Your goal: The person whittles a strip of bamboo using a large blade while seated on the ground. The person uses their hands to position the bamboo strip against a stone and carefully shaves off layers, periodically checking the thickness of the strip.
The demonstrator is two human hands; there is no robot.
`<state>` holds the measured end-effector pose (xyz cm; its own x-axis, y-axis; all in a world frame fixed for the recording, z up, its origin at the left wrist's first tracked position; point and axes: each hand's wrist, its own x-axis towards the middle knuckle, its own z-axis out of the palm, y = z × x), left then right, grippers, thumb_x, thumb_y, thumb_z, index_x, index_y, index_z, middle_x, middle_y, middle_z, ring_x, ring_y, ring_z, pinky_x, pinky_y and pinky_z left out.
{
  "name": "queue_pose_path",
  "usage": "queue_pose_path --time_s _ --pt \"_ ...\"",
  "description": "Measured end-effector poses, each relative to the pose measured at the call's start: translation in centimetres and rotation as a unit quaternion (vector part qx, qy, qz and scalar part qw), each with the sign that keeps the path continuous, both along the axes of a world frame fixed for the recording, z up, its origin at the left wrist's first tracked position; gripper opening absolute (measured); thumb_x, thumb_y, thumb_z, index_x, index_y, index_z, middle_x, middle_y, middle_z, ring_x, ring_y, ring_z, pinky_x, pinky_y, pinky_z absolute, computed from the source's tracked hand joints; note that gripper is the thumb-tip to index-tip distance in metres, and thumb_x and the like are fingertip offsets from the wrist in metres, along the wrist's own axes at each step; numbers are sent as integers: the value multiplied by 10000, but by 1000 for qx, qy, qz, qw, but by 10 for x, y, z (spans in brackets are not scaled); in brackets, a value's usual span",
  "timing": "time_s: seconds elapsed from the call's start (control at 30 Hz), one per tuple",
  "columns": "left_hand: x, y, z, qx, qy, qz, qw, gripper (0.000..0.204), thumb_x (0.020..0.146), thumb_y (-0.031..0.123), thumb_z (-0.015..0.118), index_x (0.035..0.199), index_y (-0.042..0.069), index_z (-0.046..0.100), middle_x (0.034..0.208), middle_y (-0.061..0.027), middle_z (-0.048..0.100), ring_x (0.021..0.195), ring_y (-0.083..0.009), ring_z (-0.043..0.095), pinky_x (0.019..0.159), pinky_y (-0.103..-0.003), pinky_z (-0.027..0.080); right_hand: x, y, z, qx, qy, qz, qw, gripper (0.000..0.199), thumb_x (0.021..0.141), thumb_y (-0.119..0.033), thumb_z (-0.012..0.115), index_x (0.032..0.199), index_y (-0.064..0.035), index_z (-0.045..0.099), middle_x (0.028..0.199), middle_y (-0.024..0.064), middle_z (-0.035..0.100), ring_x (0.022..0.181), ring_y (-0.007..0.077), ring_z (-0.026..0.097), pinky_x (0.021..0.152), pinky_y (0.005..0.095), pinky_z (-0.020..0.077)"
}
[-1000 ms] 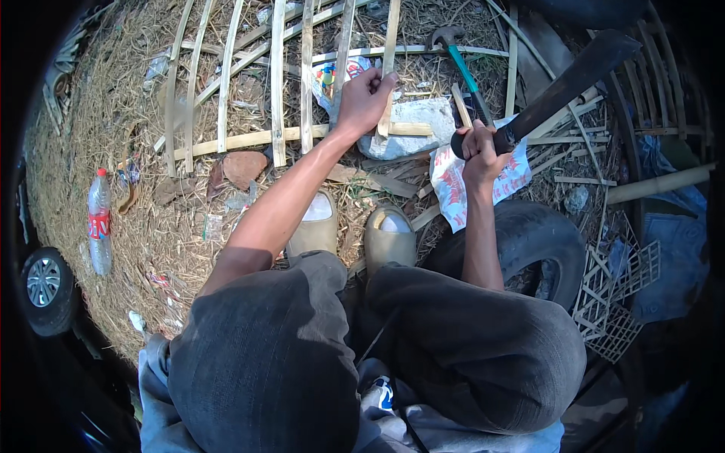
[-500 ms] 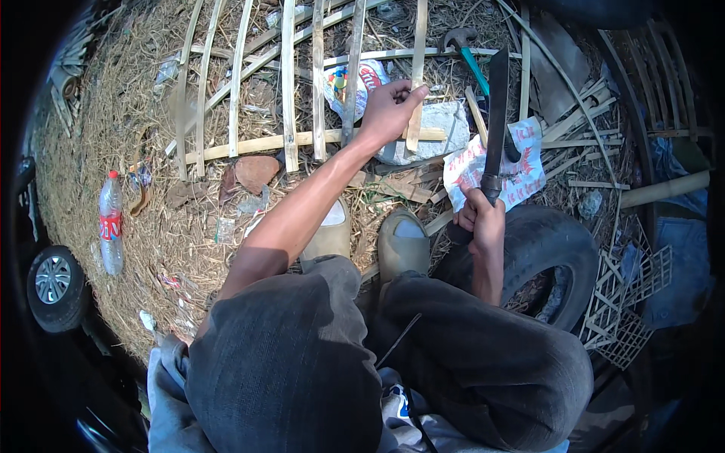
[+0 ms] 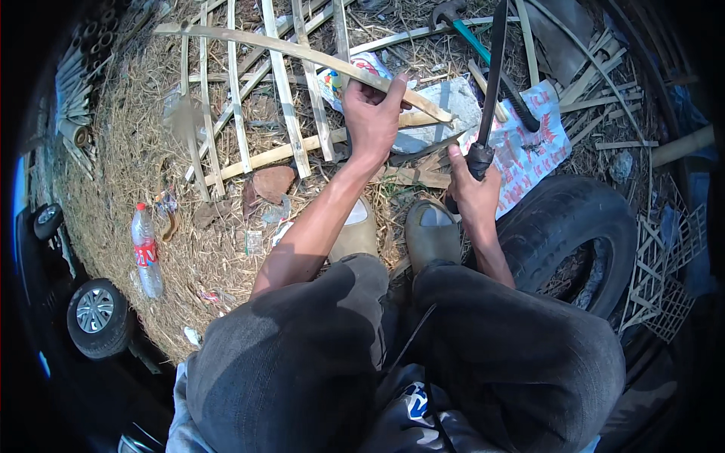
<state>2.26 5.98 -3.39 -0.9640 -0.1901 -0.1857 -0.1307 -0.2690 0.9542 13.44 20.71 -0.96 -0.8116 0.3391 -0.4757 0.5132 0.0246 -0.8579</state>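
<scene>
Strawy ground (image 3: 204, 260) lies mostly open around the bottle (image 3: 146, 253), contents unclear. The left hand (image 3: 371, 121) grips a strip (image 3: 257, 40), its end over the stone (image 3: 457, 102); the right hand (image 3: 476, 185) grips the knife (image 3: 495, 75) near the tyre (image 3: 529, 223).

Strong sunlight is shining on the straw (image 3: 200, 253). Edges are bending toward black corners, and a smudge (image 3: 183, 121) is blurring the left side.
</scene>
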Motion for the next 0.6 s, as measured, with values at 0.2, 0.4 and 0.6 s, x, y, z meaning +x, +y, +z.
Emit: queue_pose_path --time_s 0.2,0.4,0.6 --pt "15 -2 2 -46 34 46 997 254 915 93 703 971 8 470 761 -95 611 569 -155 641 485 -253 515 10 -18 -15 -89 7 13 996 598 995 -558 512 650 -69 508 507 -23 442 438 66 407 411 256 305" --pt "20 -14 -17 -199 113 16 973 248 925 89 688 932 34 446 756 -57 560 593 -151 638 526 -270 529 15 -18 -40 -51 -83 49 994 629 1003 -587 457 629 -81 480 485 -19 386 391 71 354 377 256 265" --pt "-1 -22 13 -126 297 -48 945 330 864 153 721 1087 30 511 972 -112 603 869 -194 591 775 -323 480 10 -6 -24 -147 -112 48 982 665 991 -597 471 644 -37 556 476 9 441 407 114 442 400 289 335"
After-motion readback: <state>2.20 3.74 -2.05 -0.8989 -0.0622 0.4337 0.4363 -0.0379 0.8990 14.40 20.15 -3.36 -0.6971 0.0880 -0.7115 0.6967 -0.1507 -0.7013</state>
